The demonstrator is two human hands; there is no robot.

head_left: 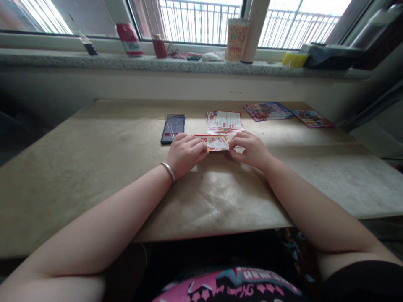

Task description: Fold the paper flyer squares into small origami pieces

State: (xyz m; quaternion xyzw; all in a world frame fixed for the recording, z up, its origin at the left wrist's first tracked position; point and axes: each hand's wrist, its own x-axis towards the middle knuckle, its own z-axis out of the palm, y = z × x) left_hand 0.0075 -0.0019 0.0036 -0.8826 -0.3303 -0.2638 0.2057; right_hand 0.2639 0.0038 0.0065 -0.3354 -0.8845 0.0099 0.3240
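A folded printed leaflet, white with red and yellow marks, lies on the brown paper-covered table. My left hand pinches its left end with curled fingers; a silver bangle circles that wrist. My right hand pinches the leaflet's right end, fingers bent over the edge. Both hands rest on the table with the leaflet between them.
Just behind the hands lies a small stack of similar leaflets. A dark phone sits left of it. Two colourful leaflets lie at the far right. The windowsill holds a red can, a cup and a yellow sponge.
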